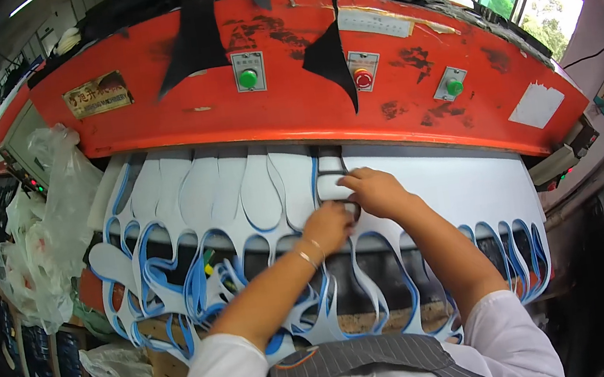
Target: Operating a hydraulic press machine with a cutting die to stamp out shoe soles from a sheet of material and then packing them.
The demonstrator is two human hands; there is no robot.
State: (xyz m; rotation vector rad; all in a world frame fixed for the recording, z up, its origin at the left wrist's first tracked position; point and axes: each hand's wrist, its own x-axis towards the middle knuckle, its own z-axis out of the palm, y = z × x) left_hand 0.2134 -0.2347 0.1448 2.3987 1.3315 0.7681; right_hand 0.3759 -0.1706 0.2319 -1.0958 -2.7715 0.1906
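Note:
A dark metal cutting die [331,172], long and shaped like a sole outline with a cross bar, stands on a white foam sheet [438,178] with blue edges. My left hand [328,228] is closed on the near end of the die, its fingertips partly hidden. On the die's right edge, a little farther away, my right hand [373,192] grips with bent fingers. To the left of the die, sole-shaped cuts such as this white insole [260,194] show in the sheet. Looped white-and-blue offcuts [168,275] hang over the near edge.
A red press beam [291,106] spans the far side, just beyond the die, with two green buttons [248,79] and a red stop button [363,79]. Black material [195,42] drapes over it. Clear plastic bags [40,253] hang at the left.

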